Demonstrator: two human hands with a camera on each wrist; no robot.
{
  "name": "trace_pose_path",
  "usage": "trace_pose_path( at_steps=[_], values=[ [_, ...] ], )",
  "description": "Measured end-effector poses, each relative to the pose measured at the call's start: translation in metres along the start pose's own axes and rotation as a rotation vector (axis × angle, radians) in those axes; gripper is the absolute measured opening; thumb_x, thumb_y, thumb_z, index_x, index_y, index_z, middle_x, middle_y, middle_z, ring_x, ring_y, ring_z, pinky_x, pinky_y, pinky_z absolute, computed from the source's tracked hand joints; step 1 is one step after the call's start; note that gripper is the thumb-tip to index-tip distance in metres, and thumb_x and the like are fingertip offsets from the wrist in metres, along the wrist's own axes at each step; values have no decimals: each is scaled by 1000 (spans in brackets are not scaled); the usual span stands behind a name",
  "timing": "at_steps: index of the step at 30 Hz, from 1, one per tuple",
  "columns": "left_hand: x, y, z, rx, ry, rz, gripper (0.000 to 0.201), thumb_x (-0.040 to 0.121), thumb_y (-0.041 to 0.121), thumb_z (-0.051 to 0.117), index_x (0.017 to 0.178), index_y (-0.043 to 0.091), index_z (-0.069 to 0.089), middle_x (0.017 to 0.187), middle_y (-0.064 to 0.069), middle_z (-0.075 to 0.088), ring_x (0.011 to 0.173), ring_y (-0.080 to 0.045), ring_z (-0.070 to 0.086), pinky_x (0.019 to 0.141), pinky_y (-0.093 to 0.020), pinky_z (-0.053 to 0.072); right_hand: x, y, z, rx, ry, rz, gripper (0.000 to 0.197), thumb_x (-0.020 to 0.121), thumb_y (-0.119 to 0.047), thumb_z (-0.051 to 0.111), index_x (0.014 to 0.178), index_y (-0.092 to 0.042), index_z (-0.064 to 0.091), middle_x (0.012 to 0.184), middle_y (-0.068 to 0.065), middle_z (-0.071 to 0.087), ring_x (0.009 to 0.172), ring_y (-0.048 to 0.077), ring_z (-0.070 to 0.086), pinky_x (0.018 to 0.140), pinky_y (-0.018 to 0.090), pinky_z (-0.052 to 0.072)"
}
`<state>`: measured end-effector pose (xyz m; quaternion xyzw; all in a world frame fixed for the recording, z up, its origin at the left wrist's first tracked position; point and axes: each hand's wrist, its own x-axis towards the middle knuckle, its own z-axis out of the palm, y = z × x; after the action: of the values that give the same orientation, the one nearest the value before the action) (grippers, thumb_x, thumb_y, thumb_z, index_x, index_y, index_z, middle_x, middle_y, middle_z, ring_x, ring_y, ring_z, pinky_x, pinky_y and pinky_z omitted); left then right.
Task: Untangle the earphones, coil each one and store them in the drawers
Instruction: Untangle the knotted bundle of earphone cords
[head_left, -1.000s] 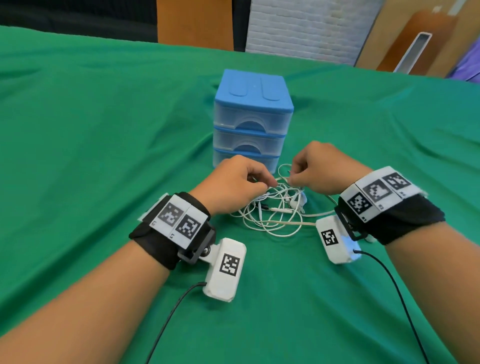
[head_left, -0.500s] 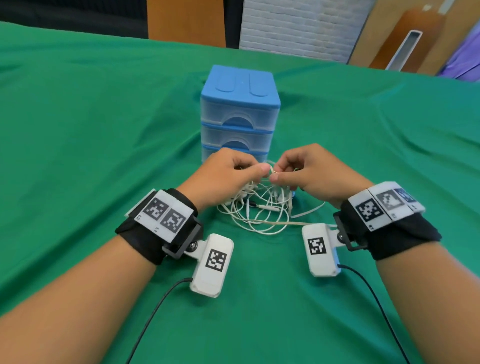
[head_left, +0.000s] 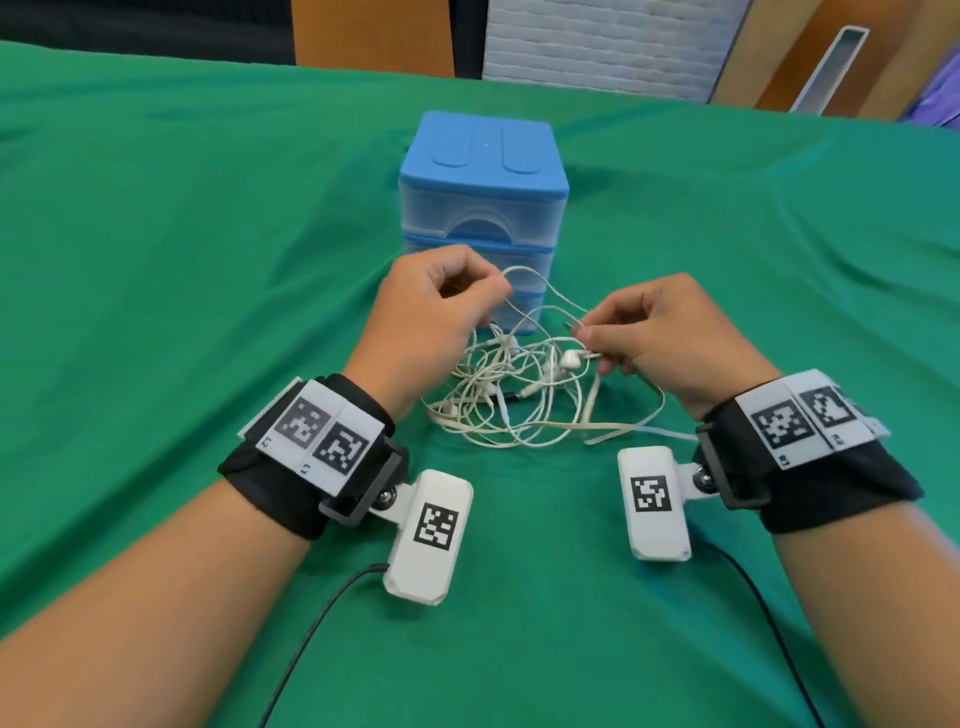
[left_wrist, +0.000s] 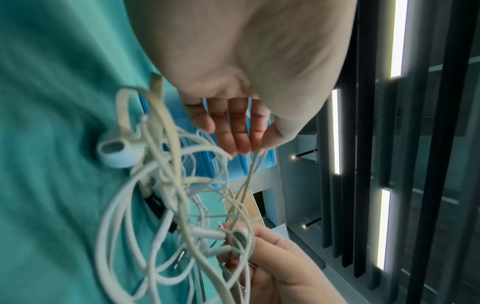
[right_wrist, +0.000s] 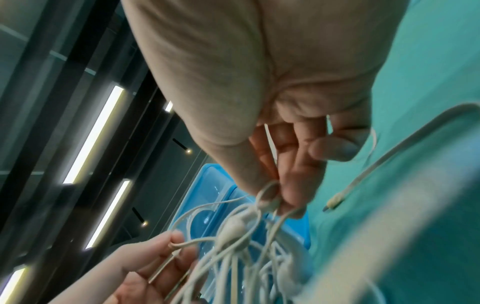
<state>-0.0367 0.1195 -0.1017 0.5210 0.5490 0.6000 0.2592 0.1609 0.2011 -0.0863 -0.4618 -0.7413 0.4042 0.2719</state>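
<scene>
A tangle of white earphone cables (head_left: 511, 395) lies on the green cloth in front of a blue drawer unit (head_left: 483, 208) with its drawers closed. My left hand (head_left: 447, 306) is raised over the tangle's left side and pinches a thin cable loop (head_left: 519, 275) between thumb and forefinger; the left wrist view shows that cable (left_wrist: 255, 162) running down from the fingertips. My right hand (head_left: 644, 332) pinches another strand near an earbud (head_left: 571, 358). In the right wrist view the right hand's fingers (right_wrist: 293, 185) close on a small loop (right_wrist: 269, 191) of cable.
The green cloth (head_left: 182, 260) covers the whole table, with wrinkles at the right. A flat cream cable end (head_left: 623, 428) trails toward the right wrist. Black camera cords (head_left: 322, 613) run back from both wrists. Boards and a brick wall stand beyond the table's far edge.
Both hands have pulled apart, the left up and left, the right to the right. A cable loop is now stretched between them above the tangle.
</scene>
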Motion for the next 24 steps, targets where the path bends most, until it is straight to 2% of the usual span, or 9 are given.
trace_pose_path(
  at_steps=[2,5,8,9,12,15,19,21,24],
  values=[
    [-1,4,0,-97,-34,-5,16,96,5,60,82,12,61,83,-10,72,75,-14,65,67,-16,47,-2,-2,-7,-123,-10,-39,4,81,-12,78,79,-9,76,59,-3,68,51,6,57,55,18,42],
    [-3,9,0,-176,-156,24,16,101,9,55,88,17,56,92,-6,77,87,-16,71,74,-23,49,-4,-16,-14,-180,123,-246,14,79,-30,81,89,-21,76,83,-3,71,64,0,56,67,22,45],
    [-7,11,1,-309,-265,41,8,100,9,56,93,13,57,90,-4,74,88,-18,68,75,-25,49,-4,-36,-9,-328,16,-432,22,83,-38,78,102,-28,73,103,-3,61,93,6,58,74,14,41],
    [-7,11,1,-349,-269,39,6,99,10,56,94,13,58,87,-3,72,85,-17,67,75,-25,49,-3,-40,-6,-375,-25,-437,17,85,-36,76,97,-25,74,102,-2,60,95,9,58,74,16,40],
    [-5,11,-3,-436,-195,13,3,96,12,57,93,13,58,75,-1,62,71,-13,58,72,-26,49,5,-46,-8,-409,-15,-365,12,89,-21,69,83,-11,71,89,7,63,88,22,59,81,34,46],
    [-1,11,-11,-526,-73,-22,4,95,13,56,92,14,56,65,2,49,61,-12,48,67,-28,48,11,-45,-28,-372,65,-241,15,89,-16,61,81,-4,66,70,7,57,66,18,49,66,36,40],
    [2,11,-18,-540,9,-39,2,96,16,55,94,15,53,63,4,41,58,-10,41,64,-26,44,15,-43,-65,-185,329,-176,14,79,-29,55,72,-20,62,89,9,67,84,19,58,71,32,40],
    [2,11,-17,-529,4,-35,3,95,17,55,95,15,54,63,4,42,59,-11,41,63,-27,41,16,-47,-81,-100,464,-167,15,81,-32,51,68,-26,57,98,9,70,87,19,61,66,27,39],
    [1,13,-14,-497,-23,-27,4,95,18,57,94,15,56,64,2,47,59,-13,44,61,-26,40,18,-53,-101,-45,616,-191,16,82,-31,49,67,-30,54,95,5,69,86,20,60,67,29,42]
  ],
)
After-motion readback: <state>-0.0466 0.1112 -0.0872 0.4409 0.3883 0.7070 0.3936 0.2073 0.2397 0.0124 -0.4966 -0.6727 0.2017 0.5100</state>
